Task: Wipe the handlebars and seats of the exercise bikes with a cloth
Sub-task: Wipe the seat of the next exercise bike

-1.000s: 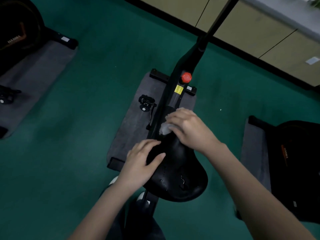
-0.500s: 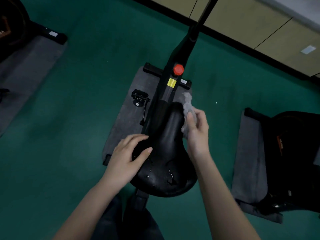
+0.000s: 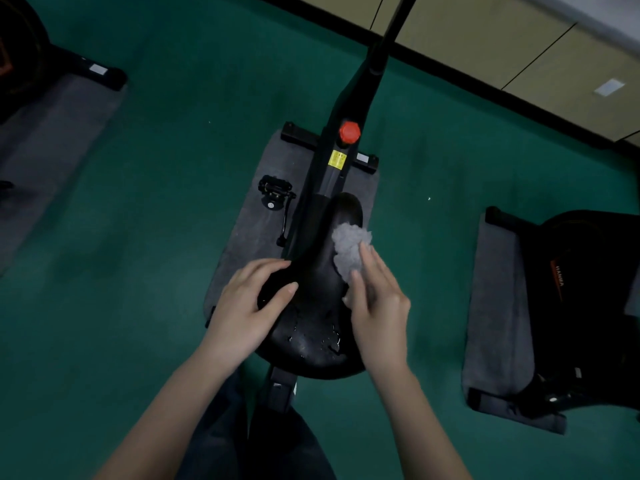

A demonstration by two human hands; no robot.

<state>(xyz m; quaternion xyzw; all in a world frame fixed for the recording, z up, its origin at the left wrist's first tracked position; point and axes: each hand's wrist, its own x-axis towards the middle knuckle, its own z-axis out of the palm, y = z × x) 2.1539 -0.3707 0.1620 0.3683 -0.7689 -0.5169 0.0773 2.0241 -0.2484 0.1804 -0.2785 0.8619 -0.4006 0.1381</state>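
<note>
On right flank of black padded bike seat (image 3: pixel 311 282), right hand (image 3: pixel 377 306) presses crumpled grey cloth (image 3: pixel 348 247) flat-fingered, moved off nose; left hand (image 3: pixel 242 306) flat, steadying.

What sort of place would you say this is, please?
Most likely a gym or spin studio: the right hand presses a grey cloth to the black saddle of an exercise bike on a grey mat, another black bike on its own mat stands alongside, and the floor is green.
</note>
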